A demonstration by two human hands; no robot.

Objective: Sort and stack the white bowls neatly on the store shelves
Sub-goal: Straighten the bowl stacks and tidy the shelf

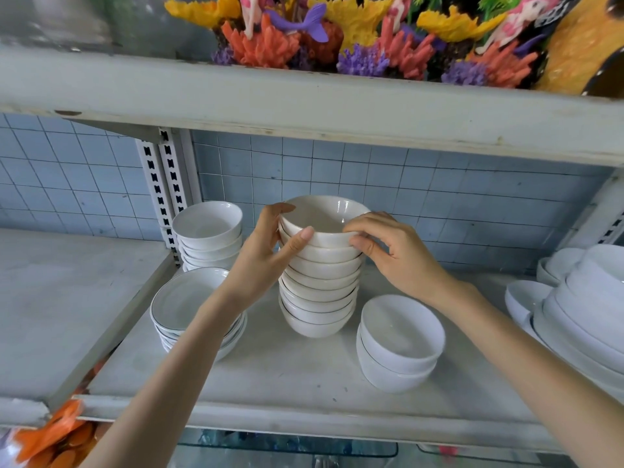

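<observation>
White and hard, the top bowl (324,217) is sitting on the tall stack (319,298) in the middle of the shelf (270,376). The left hand (266,251) and the right hand (398,255) are both gripping its rim. It is looking smooth, slippery and breakable, so holding both sides is seeming safest.

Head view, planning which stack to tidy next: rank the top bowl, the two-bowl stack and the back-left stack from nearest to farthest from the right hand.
1. top bowl, middle of the shelf, its rim pinched by the right hand.
2. two-bowl stack, front right, just below that hand.
3. back-left stack, far left, at the back.
</observation>
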